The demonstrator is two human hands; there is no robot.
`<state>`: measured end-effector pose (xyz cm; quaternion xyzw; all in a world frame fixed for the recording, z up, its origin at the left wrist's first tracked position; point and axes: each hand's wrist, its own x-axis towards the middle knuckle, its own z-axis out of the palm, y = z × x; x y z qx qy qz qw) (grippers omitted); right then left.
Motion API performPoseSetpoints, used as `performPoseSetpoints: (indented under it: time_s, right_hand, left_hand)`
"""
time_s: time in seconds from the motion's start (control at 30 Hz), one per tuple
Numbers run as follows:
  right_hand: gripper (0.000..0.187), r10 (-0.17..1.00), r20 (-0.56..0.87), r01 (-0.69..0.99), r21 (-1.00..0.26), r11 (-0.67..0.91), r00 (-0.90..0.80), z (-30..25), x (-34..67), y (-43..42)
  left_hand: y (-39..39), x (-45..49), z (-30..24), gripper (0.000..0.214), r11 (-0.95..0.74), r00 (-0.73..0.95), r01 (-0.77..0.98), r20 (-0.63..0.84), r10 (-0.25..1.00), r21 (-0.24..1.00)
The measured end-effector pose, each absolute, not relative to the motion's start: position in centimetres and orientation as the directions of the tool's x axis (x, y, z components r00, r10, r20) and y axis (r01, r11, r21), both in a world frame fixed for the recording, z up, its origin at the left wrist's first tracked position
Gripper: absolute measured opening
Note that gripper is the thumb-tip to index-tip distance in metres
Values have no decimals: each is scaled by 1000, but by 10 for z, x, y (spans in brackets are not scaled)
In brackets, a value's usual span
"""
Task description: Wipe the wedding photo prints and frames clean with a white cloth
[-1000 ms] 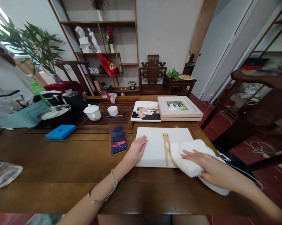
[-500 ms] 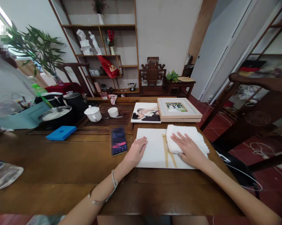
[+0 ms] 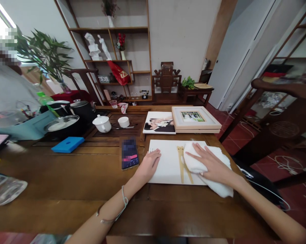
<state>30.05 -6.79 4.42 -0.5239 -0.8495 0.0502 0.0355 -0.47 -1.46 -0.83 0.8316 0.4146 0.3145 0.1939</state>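
Note:
A white board (image 3: 164,169) with two long gold shapes on its face lies flat on the table in front of me. My left hand (image 3: 151,162) rests on its left edge, fingers stretched out and holding nothing. Over its right part spreads a white towel (image 3: 219,184), partly folded and hanging past the board's lower right corner. On top of the towel lies my right hand (image 3: 209,162), palm down with fingers spread, pressing it against the board. The towel's underside is hidden.
Behind the board lie a photo panel (image 3: 159,122) and stacked light-wood picture frames (image 3: 197,127). Left of it is a phone (image 3: 129,157). A white lidded bowl (image 3: 102,124), a small white cup (image 3: 123,121) and a blue block (image 3: 68,144) stand further left. A wooden chair (image 3: 282,112) borders the right edge.
My right hand has shifted slightly right with the towel, which now bunches under the fingers and reaches lower past the board's near edge. My left hand stays in place on the board.

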Motion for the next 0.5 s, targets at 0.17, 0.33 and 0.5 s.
performPoseSetpoints:
  time_s: [0.17, 0.33, 0.5]
  right_hand:
    - [84, 924, 61, 924, -48, 380, -377, 38, 297, -28]
    - [86, 896, 64, 896, -28, 442, -440, 39, 292, -52]
    - [98, 872, -43, 872, -82, 483, -488, 48, 290, -113]
  left_hand:
    - [-14, -4, -7, 25, -582, 460, 560, 363, 810, 590]
    - [-15, -4, -6, 25, -586, 465, 571, 362, 808, 575]
    - [-15, -4, -8, 26, -589, 468, 578, 362, 806, 564]
